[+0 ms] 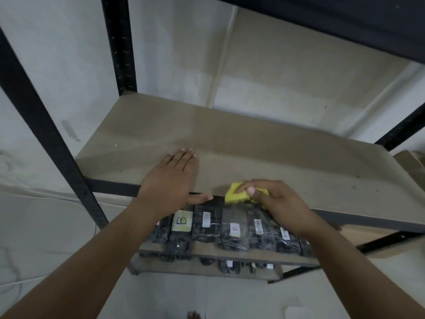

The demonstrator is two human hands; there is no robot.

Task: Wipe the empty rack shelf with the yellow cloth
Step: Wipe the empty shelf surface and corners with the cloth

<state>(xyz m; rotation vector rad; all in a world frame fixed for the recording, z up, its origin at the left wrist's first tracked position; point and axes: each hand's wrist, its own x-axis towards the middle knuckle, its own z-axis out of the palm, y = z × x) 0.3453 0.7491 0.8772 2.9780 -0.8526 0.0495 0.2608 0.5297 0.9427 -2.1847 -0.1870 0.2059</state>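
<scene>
Brown fibreboard forms the empty rack shelf (pixel 241 143), my landmark for every position below. Its long axis runs from the black upright (pixel 41 125) at its left end toward the right, and bare board stretches far along that axis and back to the wall. Below the shelf sit rows of dark wrapped packs (pixel 232 229) with white labels.

My left hand (pixel 171 180) lies flat on the shelf's front edge, left of centre, fingers together and extended onto the board, thumb hooked under the front lip. I judge it to be bracing, not wiping.

My right hand (pixel 278 199) is at the same front edge, just right of the left hand, closed around the yellow cloth (pixel 236 194), which is bunched between thumb and fingers. The cloth sits at the front lip, apparently touching the board.

Judgement: the unwiped surface lies away from the cloth, toward the wall and rightward along the long axis. The right hand is nearer that area, so the next stroke calls for a push inward and a sweep along the shelf's length.
</scene>
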